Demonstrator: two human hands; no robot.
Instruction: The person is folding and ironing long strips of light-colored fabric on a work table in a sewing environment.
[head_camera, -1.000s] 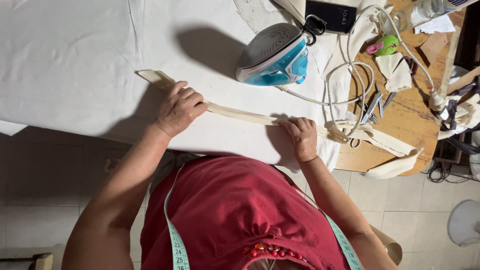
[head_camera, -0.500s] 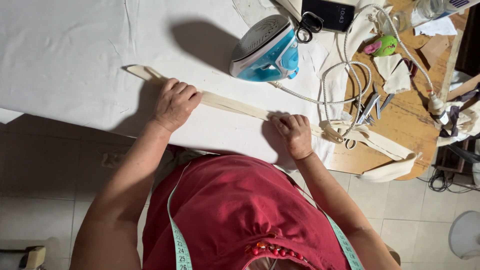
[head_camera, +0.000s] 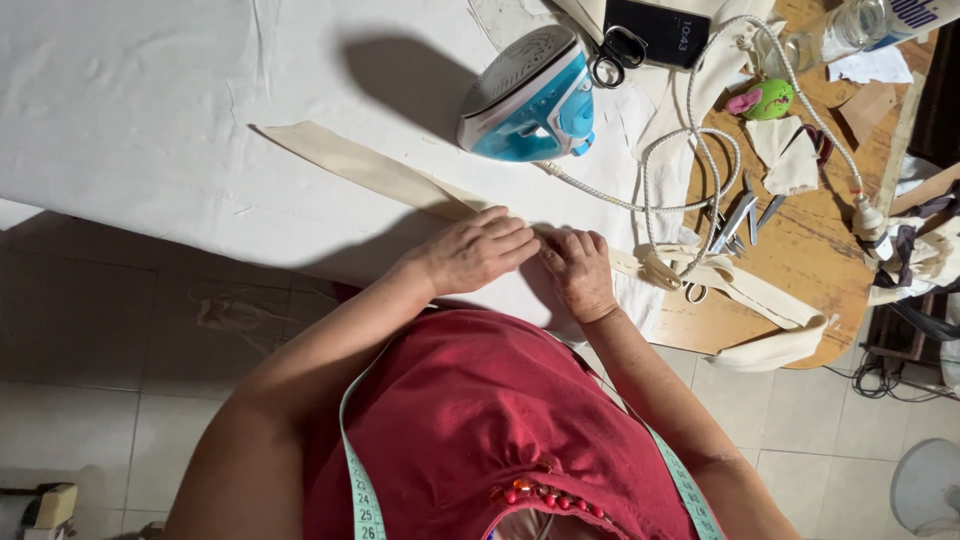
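Cream fabric strip (head_camera: 370, 170) lies flat on the white ironing cloth (head_camera: 150, 110), its long axis running diagonally from a pointed end left of the blue steam iron (head_camera: 530, 100) down toward the wooden table edge right of the iron. Left hand (head_camera: 475, 250) and right hand (head_camera: 578, 272) meet below the iron, fingers together and pressed flat on the strip. Right of the iron, a white cord (head_camera: 690, 160) loops beside a green pincushion (head_camera: 768, 98). A dark rectangular phone (head_camera: 660, 30) lies above the iron.
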